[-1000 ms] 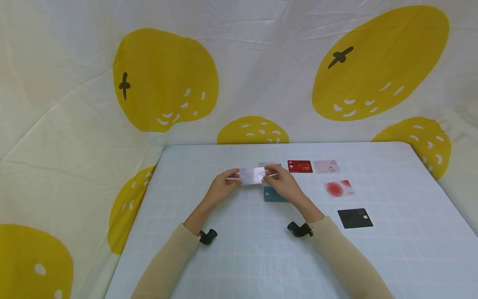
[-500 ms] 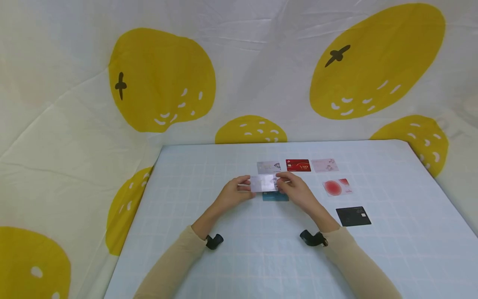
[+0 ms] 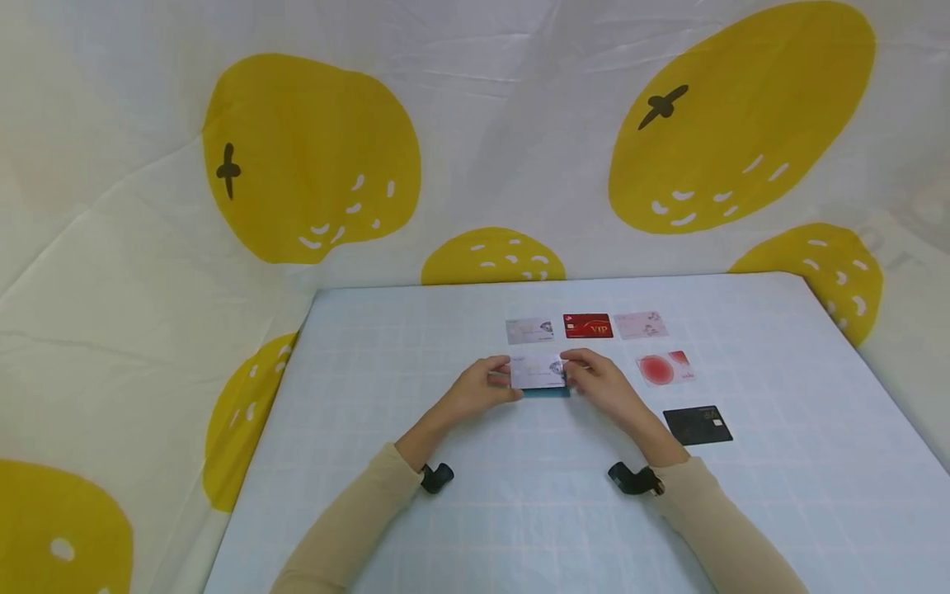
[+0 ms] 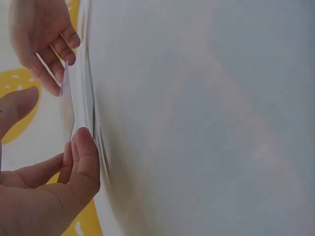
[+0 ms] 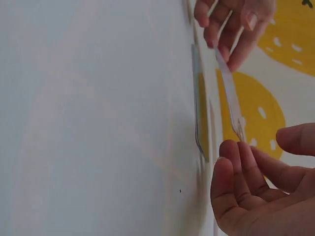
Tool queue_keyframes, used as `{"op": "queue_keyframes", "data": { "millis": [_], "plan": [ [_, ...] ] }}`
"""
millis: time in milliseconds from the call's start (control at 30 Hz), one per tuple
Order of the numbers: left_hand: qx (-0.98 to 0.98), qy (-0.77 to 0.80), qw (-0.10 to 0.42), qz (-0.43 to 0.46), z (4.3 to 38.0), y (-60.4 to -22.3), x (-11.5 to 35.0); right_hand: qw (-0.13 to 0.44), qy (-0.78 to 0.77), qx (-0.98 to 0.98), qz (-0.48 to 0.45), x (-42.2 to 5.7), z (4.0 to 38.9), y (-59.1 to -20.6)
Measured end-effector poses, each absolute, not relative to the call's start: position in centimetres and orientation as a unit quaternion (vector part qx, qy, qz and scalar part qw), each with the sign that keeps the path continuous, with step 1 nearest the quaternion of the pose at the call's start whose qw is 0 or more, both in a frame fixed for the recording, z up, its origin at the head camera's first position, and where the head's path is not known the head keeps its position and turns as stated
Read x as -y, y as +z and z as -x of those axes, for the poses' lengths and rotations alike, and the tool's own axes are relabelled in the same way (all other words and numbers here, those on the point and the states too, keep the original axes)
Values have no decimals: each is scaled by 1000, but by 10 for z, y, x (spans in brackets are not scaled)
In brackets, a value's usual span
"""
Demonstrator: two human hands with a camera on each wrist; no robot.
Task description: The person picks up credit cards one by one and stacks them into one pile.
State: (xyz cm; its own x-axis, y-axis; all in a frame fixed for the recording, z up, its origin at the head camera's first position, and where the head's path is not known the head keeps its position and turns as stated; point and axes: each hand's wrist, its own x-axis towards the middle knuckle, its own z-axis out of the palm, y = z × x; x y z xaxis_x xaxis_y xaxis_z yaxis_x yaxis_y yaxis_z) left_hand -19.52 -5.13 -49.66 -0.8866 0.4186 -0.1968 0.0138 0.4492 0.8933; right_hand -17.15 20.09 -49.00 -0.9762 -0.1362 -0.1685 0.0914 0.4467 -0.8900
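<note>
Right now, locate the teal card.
In the head view, the teal card sits right of centre, mostly behind the pale card between left hand and right hand.

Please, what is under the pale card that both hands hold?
A teal card: only its near edge strip shows. The pale card covers the rest in the head view, so any print there is hidden.

In the head view, most of the teal card [image 3: 546, 393] is hidden by the held pale card [image 3: 538, 371], whose print is too small to be read. The sleeves [image 3: 349, 520] and the counter [image 3: 549, 536] are cut off below; the left hand [image 4: 54, 196] is cropped by its wrist view's left edge.
</note>
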Motion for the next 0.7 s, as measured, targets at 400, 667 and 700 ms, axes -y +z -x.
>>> {"op": "queue_keyframes", "data": {
  "millis": [400, 667, 700],
  "plan": [
    [-851, 456, 210, -152, 198, -499, 47, 132, -513, -848, -6, -209, 172, -494],
    [-853, 442, 221, -166, 200, -501, 46, 139, -505, -852, -11, -210, 172, -493],
    [-854, 440, 222, -168, 201, -501, 45, 140, -505, -852, -11, -210, 172, -493]
  ]
}}
